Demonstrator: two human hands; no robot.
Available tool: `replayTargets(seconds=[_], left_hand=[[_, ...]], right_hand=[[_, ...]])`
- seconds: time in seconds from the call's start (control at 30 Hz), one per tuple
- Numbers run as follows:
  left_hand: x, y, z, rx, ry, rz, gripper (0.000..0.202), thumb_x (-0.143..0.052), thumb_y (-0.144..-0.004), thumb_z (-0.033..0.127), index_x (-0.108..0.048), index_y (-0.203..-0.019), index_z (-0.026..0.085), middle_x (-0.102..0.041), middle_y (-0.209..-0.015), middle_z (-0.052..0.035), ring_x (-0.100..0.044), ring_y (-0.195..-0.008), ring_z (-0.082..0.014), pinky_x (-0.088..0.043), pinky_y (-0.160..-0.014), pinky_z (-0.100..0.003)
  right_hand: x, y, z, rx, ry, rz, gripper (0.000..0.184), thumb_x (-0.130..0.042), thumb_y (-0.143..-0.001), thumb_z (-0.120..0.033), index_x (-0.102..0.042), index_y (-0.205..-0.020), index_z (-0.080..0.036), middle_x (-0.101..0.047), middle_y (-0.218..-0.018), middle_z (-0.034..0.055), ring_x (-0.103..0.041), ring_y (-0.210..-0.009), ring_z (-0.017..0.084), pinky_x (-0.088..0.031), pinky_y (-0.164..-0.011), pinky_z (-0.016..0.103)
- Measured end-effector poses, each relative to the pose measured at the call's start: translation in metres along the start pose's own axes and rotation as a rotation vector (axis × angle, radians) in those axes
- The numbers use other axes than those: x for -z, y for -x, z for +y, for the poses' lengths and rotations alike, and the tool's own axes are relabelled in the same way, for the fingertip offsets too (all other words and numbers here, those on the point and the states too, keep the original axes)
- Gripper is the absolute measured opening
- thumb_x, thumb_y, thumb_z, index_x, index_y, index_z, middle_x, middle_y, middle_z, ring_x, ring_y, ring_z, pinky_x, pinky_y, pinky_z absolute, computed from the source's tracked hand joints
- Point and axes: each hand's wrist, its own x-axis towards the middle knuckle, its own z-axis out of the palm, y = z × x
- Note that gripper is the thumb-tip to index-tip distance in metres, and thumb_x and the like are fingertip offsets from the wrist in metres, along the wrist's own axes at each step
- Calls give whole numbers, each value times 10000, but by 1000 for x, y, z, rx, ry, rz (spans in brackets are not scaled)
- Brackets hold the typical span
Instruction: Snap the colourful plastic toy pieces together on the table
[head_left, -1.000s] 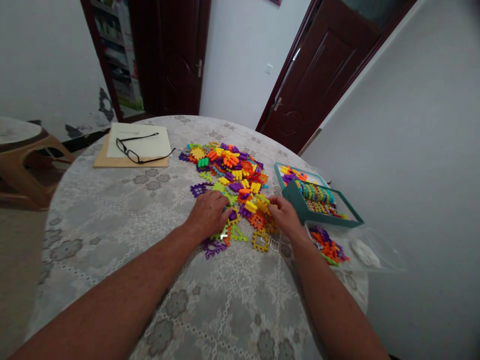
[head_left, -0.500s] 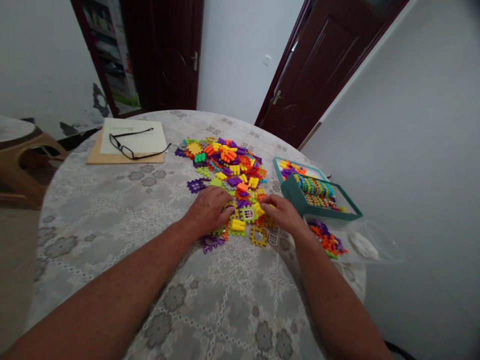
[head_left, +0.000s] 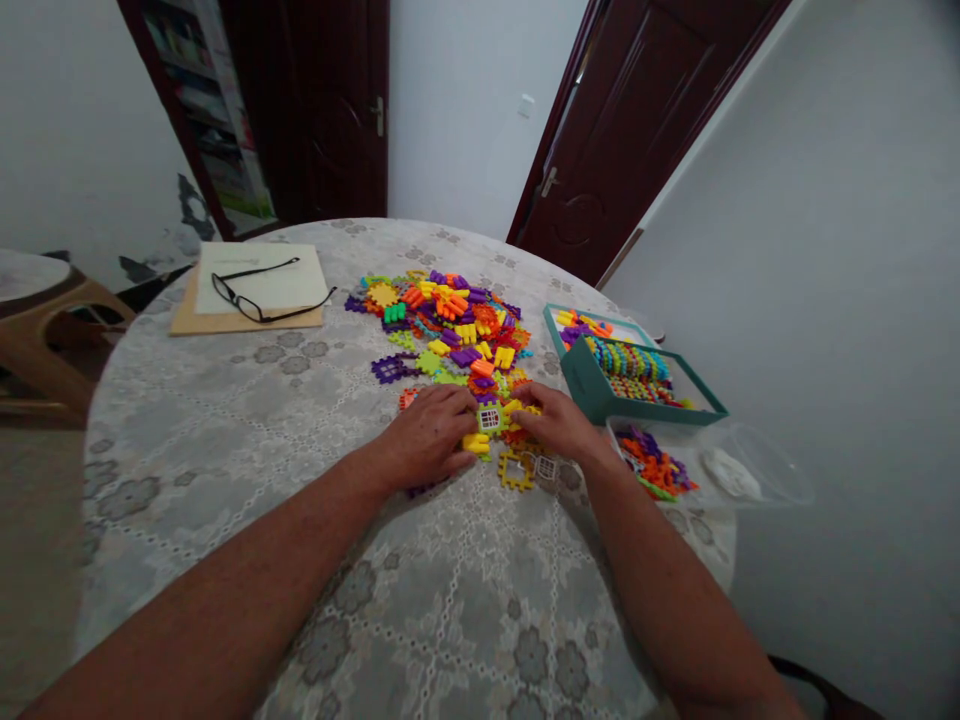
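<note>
Step in hand looks like handling loose plastic pieces at the near edge of the pile (head_left: 465,325), on the cloth-covered bench (head_left: 450,610). Left hand (head_left: 429,430) lies palm down, fingers bent over pieces; closed on one or not, cannot tell. Right hand (head_left: 551,418) curls its fingertips at yellow pieces; firm grip or mere touch, cannot tell. Between the hands: lime-green tile (head_left: 489,418) with a white lattice window, yellow ribbed block (head_left: 475,444) just nearer. Next move probably calls for fingertip precision, since notched edges could snag. Textures: smooth, moulded plastic; toothed ochre square frame (head_left: 505,470), flat white window insert (head_left: 546,467), lacy floral cloth.
</note>
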Motion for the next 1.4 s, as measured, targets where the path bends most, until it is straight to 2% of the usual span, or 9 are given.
replayTargets(seconds=[0.1, 0.23, 0.4, 0.53, 0.63, 0.77, 0.9, 1.13, 1.4], left_hand=[[0, -1, 1, -9, 13, 10, 147, -747, -893, 278, -675, -1005, 216, -684, -1240, -103, -592, -1243, -307, -461, -1106, -494], [1, 0, 0, 43, 23, 101, 209, -705, -943, 321, -638, -1103, 205, -678, -1252, -120, -582, -1251, -303, -455, -1114, -489], [1, 0, 0, 92, 49, 237, 238, -647, -1002, 371, -620, -1150, 186, -686, -1196, -129, -607, -1175, -291, -486, -1060, -487], [-1, -2, 7, 80, 73, 223, 233, -657, -1003, 373, -607, -1143, 193, -698, -1135, -114, -628, -1103, -285, -517, -1005, -477], [-5, -2, 9, 101, 99, 210, 243, -669, -993, 336, -594, -1177, 195, -692, -1153, -114, -640, -1098, -277, -537, -973, -448], [-7, -2, 5, 114, 95, 167, 189, -691, -977, 313, -610, -1101, 197, -695, -1121, -99, -645, -1062, -266, -535, -942, -421], [-6, -1, -1, 98, 60, 123, 242, -741, -955, 369, -626, -1090, 204, -711, -1115, -93, -637, -1059, -273, -513, -943, -419], [-10, 0, -5, 108, 31, 87, 249, -754, -930, 328, -622, -1110, 216, -708, -1138, -82, -616, -1085, -269, -487, -959, -408], [-11, 3, -9, 77, 81, 39, 377, -742, -921, 316, -595, -1261, 253, -703, -1231, -74, -608, -1163, -276, -490, -1022, -442]], right_hand=[[2, -2, 0, -139, -177, 37, 248, -658, -800, -364, -706, -991, -215, -724, -933, 29, -659, -852, 208, -511, -726, 309], [4, -2, -9, -317, -618, 83, 229, -636, -726, -362, -607, -915, -236, -677, -827, 0, -594, -657, 167, -387, -485, 237], [-8, 3, -32, -303, -764, 15, 231, -673, -730, -339, -625, -933, -240, -736, -947, 12, -546, -573, 126, -385, -439, 231], [-34, 8, -47, -246, -782, -63, 315, -688, -859, -535, -670, -961, -238, -677, -812, -3, -597, -630, 155, -452, -476, 246], [-48, 10, -52, -176, -706, -56, 395, -675, -891, -620, -676, -978, -235, -673, -866, -1, -591, -643, 154, -479, -512, 266], [-49, 10, -51, -62, -400, -15, 291, -737, -867, -485, -686, -997, -231, -705, -946, 0, -622, -769, 170, -499, -663, 283], [-43, 10, -48, -4, -193, 21, 188, -669, -903, -404, -694, -953, -225, -720, -928, -1, -640, -873, 192, -476, -774, 302], [-40, 15, -51, 52, -116, -32, 193, -696, -862, -316, -671, -1028, -222, -714, -970, -8, -628, -897, 195, -454, -789, 306], [-33, 16, -52, 107, -36, -137, 283, -695, -847, -242, -753, -1124, -224, -745, -1075, 36, -647, -960, 218, -458, -855, 344]])
